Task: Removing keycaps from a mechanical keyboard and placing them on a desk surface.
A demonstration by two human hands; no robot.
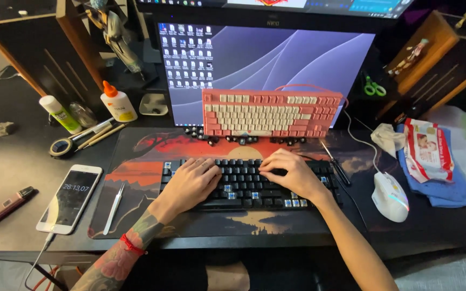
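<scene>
Two hands are on the black keyboard (pixel 249 186), which lies on the desk mat (pixel 152 161) in front of you. Your left hand (pixel 192 180) lies flat on the left part of the keys, fingers spread and a little bent, and it grasps nothing. Your right hand (pixel 292 172) rests on the right part, its fingers curled down onto the keys; whether the fingertips pinch a keycap I cannot tell. Several places on this keyboard have no cap, and blue switches show there. Behind it, a pink keyboard (pixel 271 113) leans upright against the monitor (pixel 265 54), and a row of loose black keycaps (pixel 233 139) lies at its foot. A thin screwdriver (pixel 334 161) lies just beside the right end of the black keyboard, and a white mouse (pixel 390 196) is further right. Near the mouse, a pack of wet wipes (pixel 427 151) rests on a folded blue cloth (pixel 449 188). As for the containers, a white glue bottle (pixel 118 102) with an orange cap stands at the back left, closed, and a small tube (pixel 60 114) with a white cap stands near it; what is inside them you cannot see. White tweezers (pixel 115 207) lie on the left edge of the mat, and a phone (pixel 70 198) lies just left of them.
</scene>
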